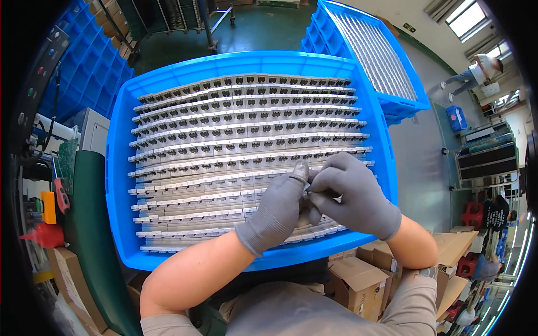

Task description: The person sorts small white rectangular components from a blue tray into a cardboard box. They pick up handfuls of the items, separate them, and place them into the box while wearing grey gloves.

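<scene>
Pretty standard workshop backdrop tbh. The far floor is done in glossy green (274, 31), and off to the right a grey walkway (417, 162) can be seen. The pale wall (412, 12) at upper right is broken up by bright windows (468, 21), partly covered by bunched curtains (443, 9). A metal rack (174, 15) is parked up top, and a dark shelved cart (486, 162) plus red stools (472, 215) are spotted at right. Long strip lights (516, 274) are kinda bent along the rim there.
</scene>
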`<state>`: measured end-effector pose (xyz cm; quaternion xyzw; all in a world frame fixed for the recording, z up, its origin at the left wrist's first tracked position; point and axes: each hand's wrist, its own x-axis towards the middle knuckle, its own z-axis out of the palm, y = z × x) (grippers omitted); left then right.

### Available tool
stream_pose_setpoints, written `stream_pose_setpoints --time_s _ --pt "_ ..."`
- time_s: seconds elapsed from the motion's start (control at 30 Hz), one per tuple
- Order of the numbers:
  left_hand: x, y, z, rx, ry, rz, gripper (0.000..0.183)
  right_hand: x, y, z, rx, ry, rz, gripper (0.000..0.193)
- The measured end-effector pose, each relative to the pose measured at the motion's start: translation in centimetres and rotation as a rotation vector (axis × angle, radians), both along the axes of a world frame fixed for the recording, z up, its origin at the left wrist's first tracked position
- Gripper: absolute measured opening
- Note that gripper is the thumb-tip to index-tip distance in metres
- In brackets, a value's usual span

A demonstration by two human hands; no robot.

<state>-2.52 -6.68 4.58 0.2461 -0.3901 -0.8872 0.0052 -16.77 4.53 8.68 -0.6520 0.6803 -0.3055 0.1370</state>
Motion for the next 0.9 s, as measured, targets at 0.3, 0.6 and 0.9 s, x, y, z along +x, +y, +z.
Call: stream_pose_setpoints --time_s 0.3,0.6,0.9 --pt "-0.1 -0.2 0.0 0.049 0.062 0.01 0.055 -3.1 2.7 -1.7 -0.012 -1.408 0.035 0.007" --pt "-0.2 -0.2 0.2 -0.018 0.031 0.021 0.056 -6.5 3.7 -0.5 0.009 -0.778 -0.31 0.009" --pt "-0.2 -0.3 0.0 -0.028 0.043 0.03 0.053 -8.8 3.1 -2.4 0.076 0.433 -0.247 0.009"
